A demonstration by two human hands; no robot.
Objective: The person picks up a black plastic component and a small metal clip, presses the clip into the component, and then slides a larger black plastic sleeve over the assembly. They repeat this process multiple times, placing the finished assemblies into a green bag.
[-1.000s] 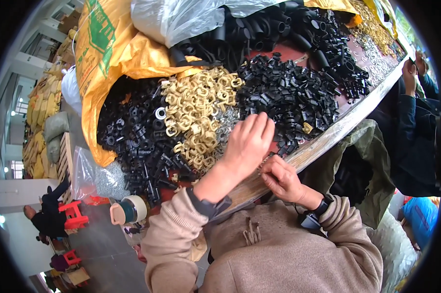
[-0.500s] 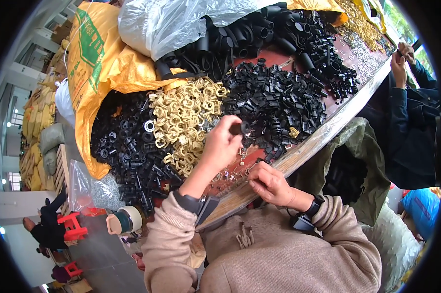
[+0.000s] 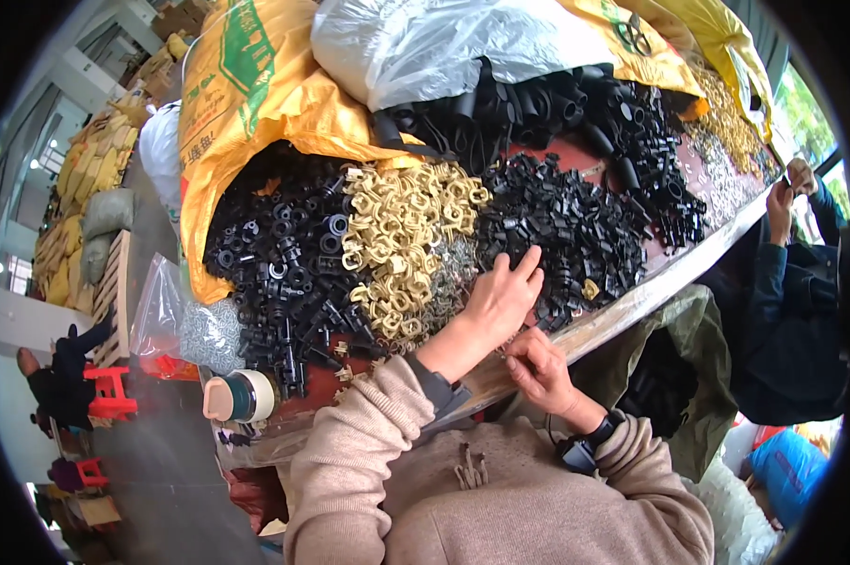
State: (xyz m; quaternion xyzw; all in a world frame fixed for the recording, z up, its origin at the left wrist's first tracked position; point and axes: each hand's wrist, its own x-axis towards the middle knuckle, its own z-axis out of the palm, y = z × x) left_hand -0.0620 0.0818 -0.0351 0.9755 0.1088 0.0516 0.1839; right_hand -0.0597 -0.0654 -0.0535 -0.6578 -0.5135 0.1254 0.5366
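Observation:
My left hand [image 3: 502, 297] reaches over the near edge of a pile of small black plastic clips [image 3: 566, 240]. Two of its fingers stretch out, slightly apart, and no part shows in them; the thumb side is partly hidden. Close beside it, at the table's wooden edge, my right hand [image 3: 543, 373] is closed with curled fingers, and whatever it may hold cannot be made out. Cream-coloured plastic buckles [image 3: 401, 235] lie heaped left of the clips, with small silvery metal pieces [image 3: 451, 278] between the two piles.
Black round fittings [image 3: 283, 254] spill from an orange sack [image 3: 293, 99] at left. Black tubes [image 3: 538, 104] lie under clear plastic [image 3: 453, 42]. A cup [image 3: 241, 395] stands near the left corner. An open green sack [image 3: 712, 358] is at right, near another person's hands [image 3: 787, 193].
The black cylindrical piece that my left hand held up is no longer visible. That hand has moved right, onto the clips, its fingers straightened. The view has shifted; my right hand stays curled.

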